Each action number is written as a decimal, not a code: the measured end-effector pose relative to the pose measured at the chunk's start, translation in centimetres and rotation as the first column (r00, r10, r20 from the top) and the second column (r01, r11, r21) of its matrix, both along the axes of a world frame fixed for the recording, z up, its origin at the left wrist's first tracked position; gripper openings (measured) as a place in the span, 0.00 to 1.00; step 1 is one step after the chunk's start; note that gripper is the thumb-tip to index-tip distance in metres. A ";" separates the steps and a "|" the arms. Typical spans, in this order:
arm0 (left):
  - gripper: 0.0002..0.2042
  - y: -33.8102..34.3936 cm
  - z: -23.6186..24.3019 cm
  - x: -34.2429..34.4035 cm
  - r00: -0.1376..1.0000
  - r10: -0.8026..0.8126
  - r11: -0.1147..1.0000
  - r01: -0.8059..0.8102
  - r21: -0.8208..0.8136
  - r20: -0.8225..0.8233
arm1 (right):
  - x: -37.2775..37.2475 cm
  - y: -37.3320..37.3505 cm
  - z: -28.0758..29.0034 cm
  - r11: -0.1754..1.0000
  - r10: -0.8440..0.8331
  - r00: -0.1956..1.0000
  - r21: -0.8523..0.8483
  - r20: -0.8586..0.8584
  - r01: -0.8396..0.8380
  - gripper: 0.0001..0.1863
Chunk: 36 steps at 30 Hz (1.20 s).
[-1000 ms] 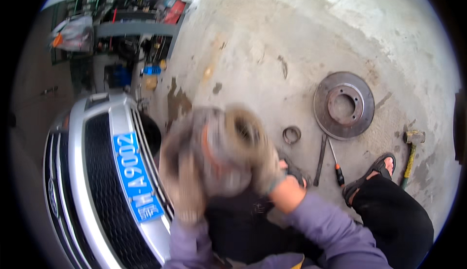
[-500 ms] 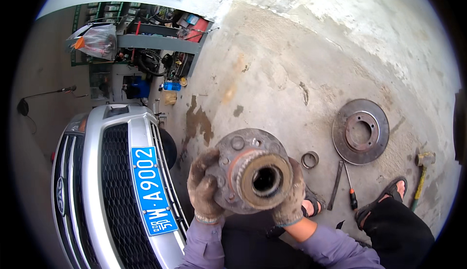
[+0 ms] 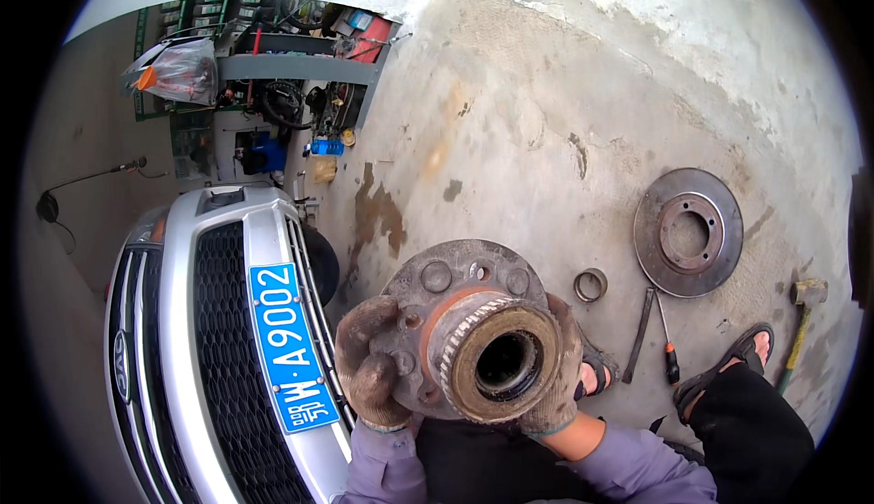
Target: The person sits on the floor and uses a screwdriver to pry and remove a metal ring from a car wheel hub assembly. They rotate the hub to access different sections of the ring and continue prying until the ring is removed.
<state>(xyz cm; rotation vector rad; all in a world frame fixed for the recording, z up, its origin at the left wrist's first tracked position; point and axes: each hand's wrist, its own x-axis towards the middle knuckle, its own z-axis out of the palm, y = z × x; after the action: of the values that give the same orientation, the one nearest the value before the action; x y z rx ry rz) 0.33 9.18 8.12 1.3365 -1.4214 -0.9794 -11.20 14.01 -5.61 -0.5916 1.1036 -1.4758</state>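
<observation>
A greasy wheel hub (image 3: 455,269) is held up in front of me, its bored, toothed end facing me and its bolt flange behind. My left hand (image 3: 371,367), in a dirty knitted glove, grips the flange's left edge. On the opposite side my right hand (image 3: 557,386), gloved too, is closed around the hub; the hub hides part of its fingers. Down on the floor to the right lie a small metal ring (image 3: 590,285) and a brake disc (image 3: 689,233).
A pry bar (image 3: 639,336), a screwdriver (image 3: 669,349) and a yellow-handled hammer (image 3: 801,322) lie on the concrete beside my sandalled feet. The silver car's front bumper (image 3: 173,340) stands close on the left. At the back, a grey workbench (image 3: 300,69) holds clutter.
The hub has come nearer and looks larger, with both hands still on it. The floor items appear shifted slightly right in the view.
</observation>
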 end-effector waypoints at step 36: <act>0.22 2.5 2.9 3.7 0.761 0.071 0.944 0.158 0.290 -0.645 | -8.2 13.3 -33.9 0.663 0.686 0.243 0.726 -0.686 0.180 0.14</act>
<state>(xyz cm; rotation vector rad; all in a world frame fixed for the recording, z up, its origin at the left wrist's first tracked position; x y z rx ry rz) 4.07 11.64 11.06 1.0212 -0.7686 -1.5827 -19.42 27.32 -39.55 -1.1037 2.2178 -0.0370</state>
